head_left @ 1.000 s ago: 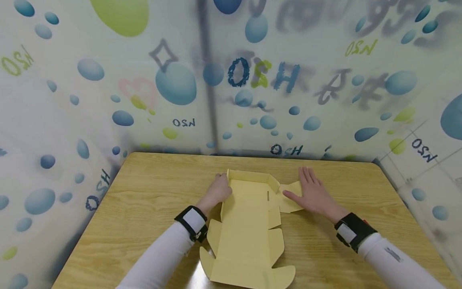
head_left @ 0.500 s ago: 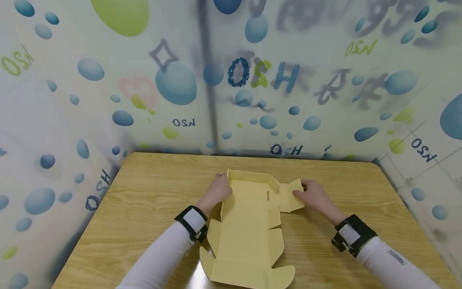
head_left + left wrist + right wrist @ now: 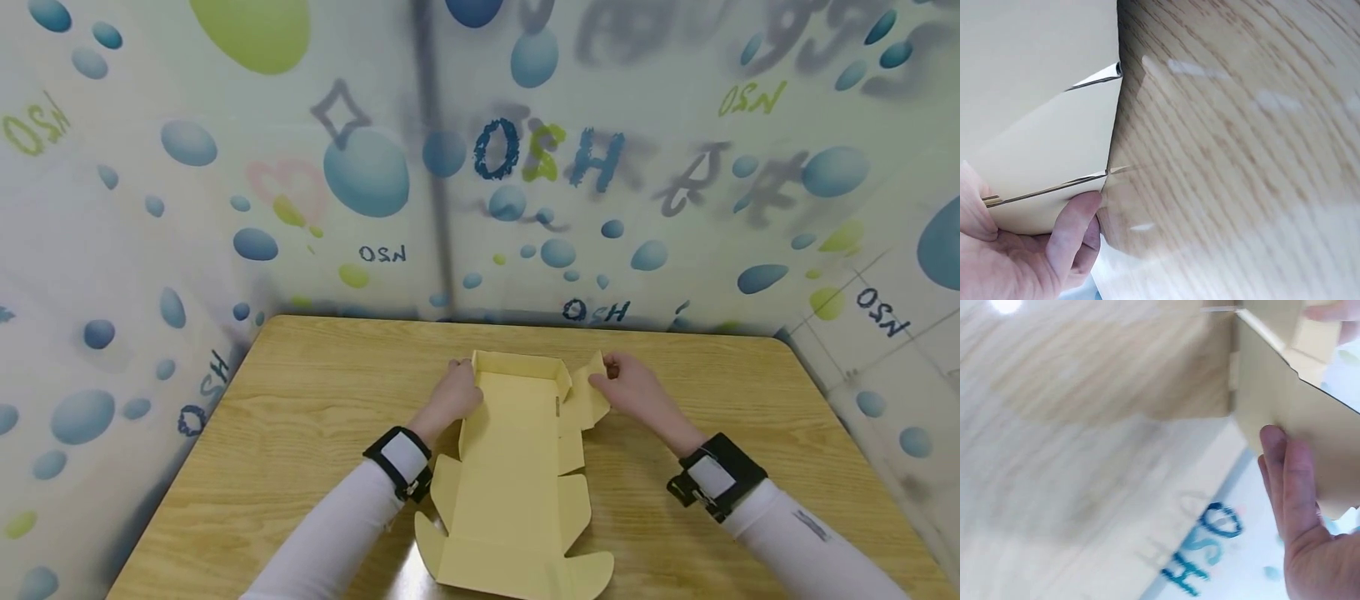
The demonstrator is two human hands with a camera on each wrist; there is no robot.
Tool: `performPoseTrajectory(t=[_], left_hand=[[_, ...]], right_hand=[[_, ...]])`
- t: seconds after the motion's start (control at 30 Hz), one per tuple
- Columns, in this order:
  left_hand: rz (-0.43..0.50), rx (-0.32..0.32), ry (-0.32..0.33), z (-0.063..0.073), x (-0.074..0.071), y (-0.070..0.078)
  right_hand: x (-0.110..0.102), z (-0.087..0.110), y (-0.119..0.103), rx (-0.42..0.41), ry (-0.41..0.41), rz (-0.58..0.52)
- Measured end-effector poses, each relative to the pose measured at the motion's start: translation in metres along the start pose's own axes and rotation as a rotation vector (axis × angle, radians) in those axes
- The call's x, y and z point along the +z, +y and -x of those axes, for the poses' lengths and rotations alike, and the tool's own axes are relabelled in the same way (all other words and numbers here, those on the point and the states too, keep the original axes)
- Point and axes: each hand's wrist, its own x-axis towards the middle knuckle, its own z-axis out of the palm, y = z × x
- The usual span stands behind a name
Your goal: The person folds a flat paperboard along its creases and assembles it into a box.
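Note:
An unfolded yellowish cardboard box point(image 3: 510, 475) lies on the table, its far wall standing up. My left hand point(image 3: 456, 392) grips the raised wall at its far left corner; in the left wrist view the thumb and fingers of that left hand point(image 3: 1041, 250) are bent around the folded cardboard edge point(image 3: 1041, 215). On the far right side, my right hand point(image 3: 637, 389) pinches the outer end of a side flap point(image 3: 587, 398), which is tilted up off the table. In the right wrist view, fingers point(image 3: 1299, 481) lie along the flap's outer face point(image 3: 1310, 419); the thumb is hidden behind it.
Under the box is a wood-grain table point(image 3: 322, 375). A curtain-like backdrop point(image 3: 645, 100) with blue and green drops hangs behind and around it. Rounded tabs point(image 3: 588, 575) stick out at the box's near end. Both wrists wear black straps point(image 3: 720, 477).
My right hand was spread flat on the side flap, then took hold of its outer end. Now it has raised the flap and moved it left toward the box. My left hand stays put.

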Motion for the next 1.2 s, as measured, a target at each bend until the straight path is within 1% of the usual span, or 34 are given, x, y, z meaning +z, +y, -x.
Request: performPoseTrajectory(t=[0.13, 0.27, 0.53, 0.7, 0.83, 1.03, 1.13, 1.2], left_hand=[[-0.006, -0.002, 0.007, 0.000, 0.000, 0.000], [-0.012, 0.003, 0.010, 0.001, -0.001, 0.000], [-0.010, 0.005, 0.003, -0.001, -0.001, -0.001], [-0.012, 0.003, 0.006, 0.001, -0.001, 0.000], [-0.016, -0.002, 0.009, 0.002, -0.001, 0.000], [-0.018, 0.013, 0.019, 0.003, 0.000, 0.000], [-0.025, 0.015, 0.019, 0.003, 0.000, 0.000], [-0.023, 0.013, 0.016, 0.003, 0.001, 0.000]], right_hand=[[0.003, -0.004, -0.018, -0.025, -0.015, 0.001], [0.009, -0.007, -0.029, -0.040, -0.015, 0.016], [0.013, -0.007, -0.035, -0.038, -0.005, -0.002], [0.014, -0.004, -0.036, -0.050, -0.021, -0.003], [0.017, -0.001, -0.034, -0.074, -0.079, 0.009], [0.023, 0.002, -0.025, -0.108, -0.247, -0.008], [0.026, 0.003, -0.022, -0.120, -0.280, -0.006], [0.027, 0.004, -0.022, -0.118, -0.285, 0.007]])
